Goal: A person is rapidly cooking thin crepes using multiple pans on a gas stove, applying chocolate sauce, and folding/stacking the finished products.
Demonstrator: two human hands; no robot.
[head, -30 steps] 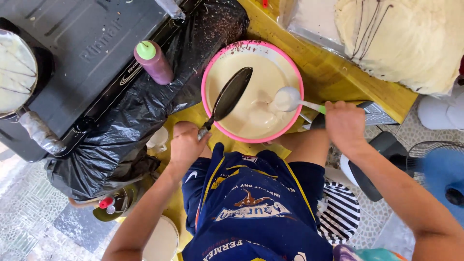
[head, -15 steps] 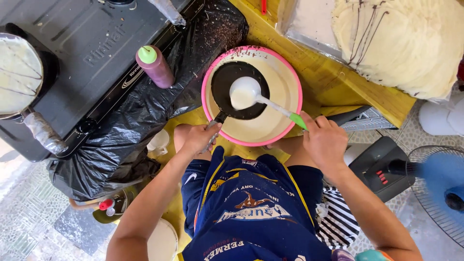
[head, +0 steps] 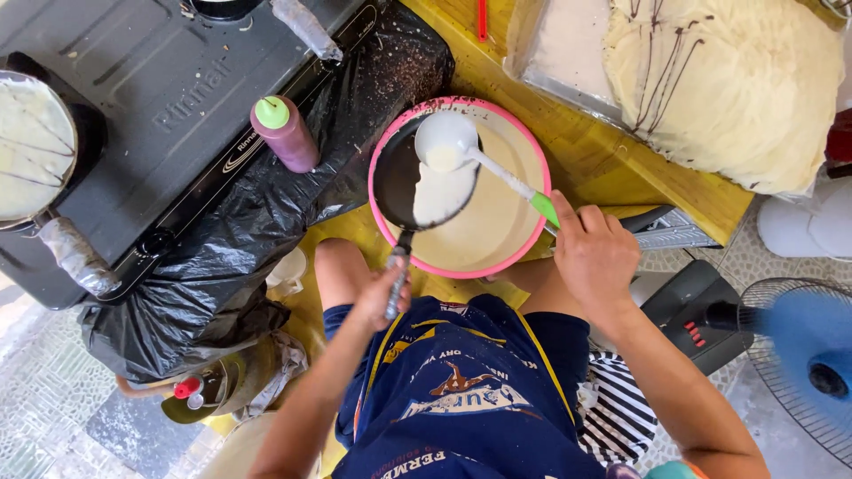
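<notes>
My left hand (head: 380, 300) grips the handle of a small black frying pan (head: 401, 182), held level over a pink-rimmed bowl (head: 524, 239) of pale batter. A patch of batter lies on the pan's right half. My right hand (head: 593, 253) holds a white ladle (head: 446, 142) by its green-tipped handle, with the scoop above the pan's upper edge. The bowl sits on a yellow surface just in front of my knees.
A black gas stove (head: 142, 98) lies to the left, with another pan of batter (head: 31, 146) on its far burner. A purple squeeze bottle (head: 284, 133) stands by black plastic sheeting (head: 222, 266). A stack of cooked crepes (head: 737, 80) sits top right, a blue fan (head: 803, 355) bottom right.
The pan went from tilted on edge to flat over the bowl. The ladle rose out of the bowl and has poured batter onto the pan.
</notes>
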